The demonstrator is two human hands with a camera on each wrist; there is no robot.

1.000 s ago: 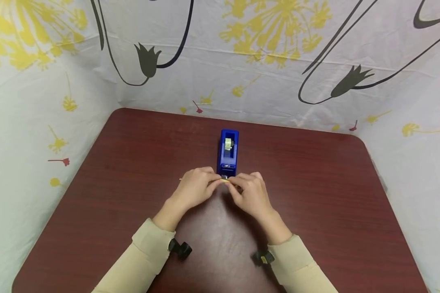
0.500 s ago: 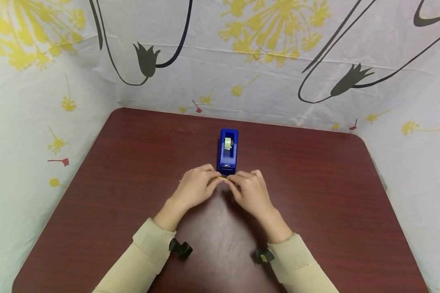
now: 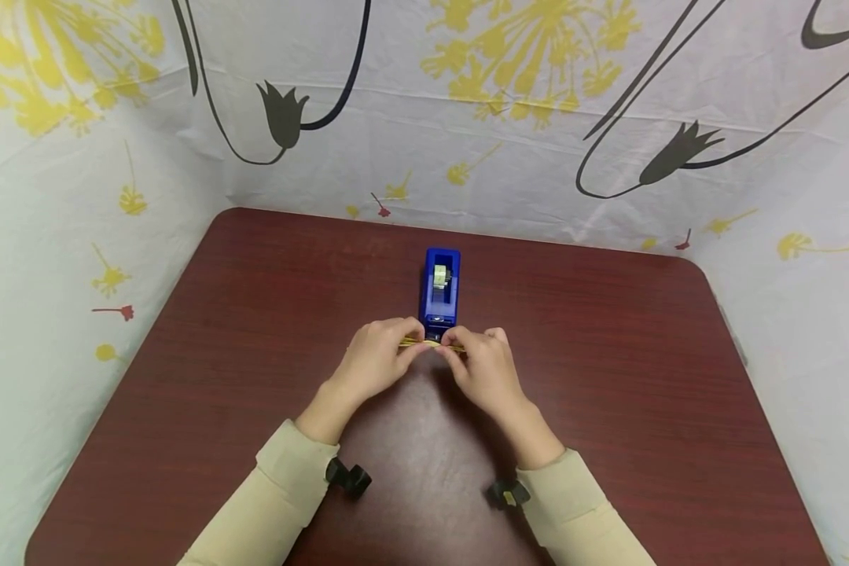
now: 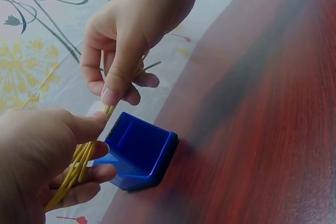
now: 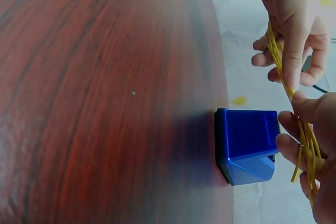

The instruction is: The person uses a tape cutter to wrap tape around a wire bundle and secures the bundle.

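Observation:
Both hands hold a bundle of thin yellow strands (image 5: 310, 153), wire-like, stretched sideways between them. My left hand (image 3: 376, 358) pinches it between thumb and fingers. In the left wrist view, several strands trail under the palm of this left hand (image 4: 31, 156). Thumb to thumb with it, my right hand (image 3: 486, 373) pinches the same bundle, and loose ends spread across its fingers in the right wrist view. Just beyond the fingertips stands a blue tape dispenser (image 3: 441, 310), its toothed cutting edge towards the hands. A small tape roll (image 3: 440, 277) sits inside it.
A dark red-brown wooden table (image 3: 290, 291) with rounded corners lies under the hands. White cloth with printed flowers (image 3: 396, 94) hangs around its back and sides. A black wrist camera is strapped at each sleeve cuff (image 3: 293, 464).
The fingers of both hands have shifted and bent on the bundle, so more of the yellow strands shows. The wrists stay nearly where they were, and the tape dispenser has not moved.

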